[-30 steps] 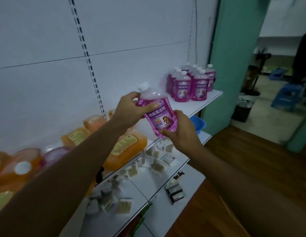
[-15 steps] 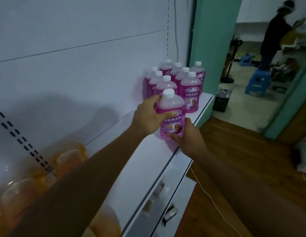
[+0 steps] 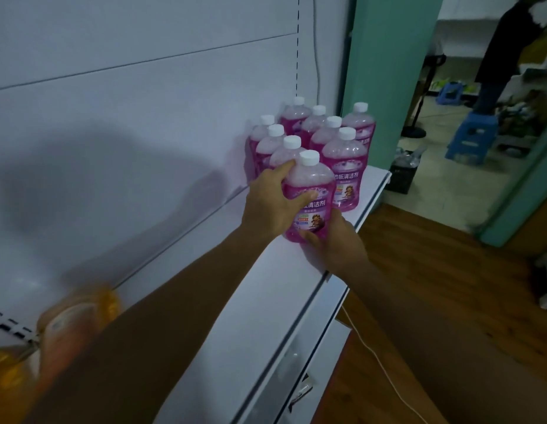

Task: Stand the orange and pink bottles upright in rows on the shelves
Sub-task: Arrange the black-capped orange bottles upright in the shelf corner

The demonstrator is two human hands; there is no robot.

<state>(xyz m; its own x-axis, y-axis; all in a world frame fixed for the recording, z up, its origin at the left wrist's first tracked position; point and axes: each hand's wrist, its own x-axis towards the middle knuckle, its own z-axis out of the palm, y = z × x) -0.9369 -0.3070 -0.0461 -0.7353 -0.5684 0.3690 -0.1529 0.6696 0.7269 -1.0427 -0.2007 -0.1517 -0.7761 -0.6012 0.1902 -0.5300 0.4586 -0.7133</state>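
Both of my hands hold one pink bottle, so my grip is curled round it and not spread flat. My left hand wraps the side, with the thumb across the label and a finger up near the neck. My right hand cups the bottom from the front, with its fingers curled under the base. I think I hold it with two hands so it stays straight and does not tip as it goes down. My bottle is upright, with its white cap on top. It is at the shelf, right at the front of the pink group. I cannot tell if its bottom is fully down on the shelf, because my right hand hides it. Other pink bottles stand in rows behind it, all upright, with caps up. My bottle sits just beside the last one in the left row, so it looks like the next one in line. A bottle in the right row stands just beside it too. The rows are tight, so I must be gentle, or a bump could knock one over. Orange bottles lie blurry at the near left end of the shelf, well apart from the pink ones. I think they are not stood up yet, so much work is left. Far off by the door, a person stands near a blue stool.
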